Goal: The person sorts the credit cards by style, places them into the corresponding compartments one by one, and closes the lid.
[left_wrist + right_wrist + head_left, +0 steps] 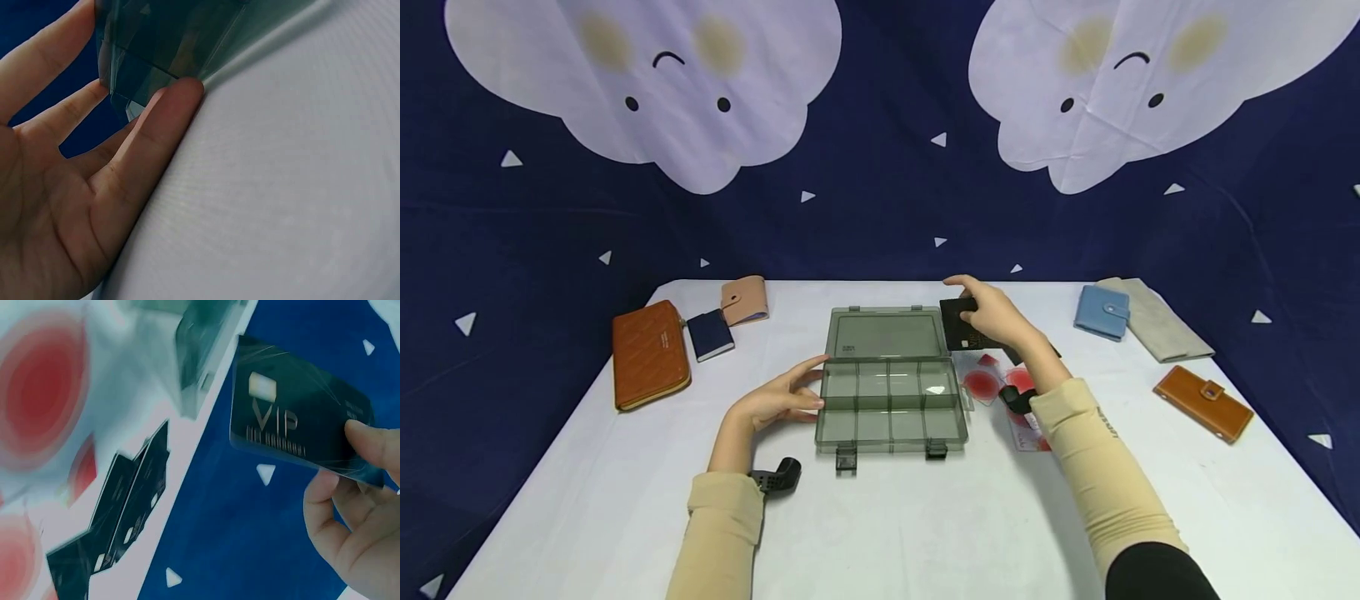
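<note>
A translucent grey-green plastic organizer box lies at the middle of the table, its lid folded back behind it. My left hand touches the box's left side with extended fingers; in the left wrist view the fingertips rest against the box wall. Beyond the box's back right corner, my right hand pinches a black VIP card between thumb and fingers. Several more black cards lie on the table near it. Below that hand is a clear sheet with red circles, partly hidden by the forearm.
At left lie a brown quilted wallet, a navy notebook and a pink card holder. To the right are a blue wallet, a grey pouch and a tan wallet. A dark blue curtain hangs behind the white table.
</note>
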The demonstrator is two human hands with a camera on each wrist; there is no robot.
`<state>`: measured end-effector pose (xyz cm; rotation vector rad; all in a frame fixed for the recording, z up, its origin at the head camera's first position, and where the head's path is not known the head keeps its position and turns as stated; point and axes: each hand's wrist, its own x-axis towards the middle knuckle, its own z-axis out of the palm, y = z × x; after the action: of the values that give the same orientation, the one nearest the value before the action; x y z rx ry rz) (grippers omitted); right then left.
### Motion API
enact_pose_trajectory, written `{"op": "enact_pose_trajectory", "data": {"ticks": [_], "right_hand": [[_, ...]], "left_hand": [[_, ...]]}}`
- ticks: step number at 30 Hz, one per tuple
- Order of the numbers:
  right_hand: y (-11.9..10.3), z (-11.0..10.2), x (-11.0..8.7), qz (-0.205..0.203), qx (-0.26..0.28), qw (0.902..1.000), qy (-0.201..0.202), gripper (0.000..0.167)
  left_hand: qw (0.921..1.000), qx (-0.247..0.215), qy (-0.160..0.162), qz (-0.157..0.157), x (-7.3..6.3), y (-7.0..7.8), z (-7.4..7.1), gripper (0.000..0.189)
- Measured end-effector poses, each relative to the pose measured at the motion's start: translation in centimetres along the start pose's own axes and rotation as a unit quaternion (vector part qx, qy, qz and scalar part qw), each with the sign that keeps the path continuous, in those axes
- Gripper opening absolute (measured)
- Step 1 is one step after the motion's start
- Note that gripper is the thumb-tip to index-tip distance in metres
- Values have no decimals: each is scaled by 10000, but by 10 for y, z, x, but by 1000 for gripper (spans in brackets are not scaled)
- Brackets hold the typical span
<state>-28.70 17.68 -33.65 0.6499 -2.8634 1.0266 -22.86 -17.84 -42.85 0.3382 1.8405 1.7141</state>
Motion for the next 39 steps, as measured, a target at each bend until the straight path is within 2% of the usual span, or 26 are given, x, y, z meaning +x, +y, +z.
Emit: {"op": "enact_pose_trajectory", "data": {"ticks": [4,7,12,15,21,25,28,32,39], "right_hand": [[-10,5,1,-8,346,9994,-62,53],[-18,11,0,189,840,9962,-148,45],[-32,22,2,679,1939,9778,-424,33],[-40,30,5,809,2208,9704,-556,30],[-49,48,12,1050,2274,9647,-812,19],[-53,60,16,1262,2354,9551,-1285,16],[-58,68,20,1385,2215,9507,-1671,16],[-65,79,22,1449,1883,9513,-1965,13],[-75,90,20,1288,1048,9603,-2242,7]], "left_hand": [[10000,-56,-19,22,0,0,0,87],[10000,-57,-24,28,0,0,-1,87],[10000,-37,-5,27,0,-1,-2,86],[10000,-33,1,27,1,-1,-2,86],[10000,-64,22,13,1,-1,-2,86],[10000,-93,18,-11,0,-1,-1,87],[10000,-94,29,-14,0,-2,-1,87],[10000,-77,38,-29,0,-2,0,87],[9999,-82,34,-55,1,-2,-1,86]]}}
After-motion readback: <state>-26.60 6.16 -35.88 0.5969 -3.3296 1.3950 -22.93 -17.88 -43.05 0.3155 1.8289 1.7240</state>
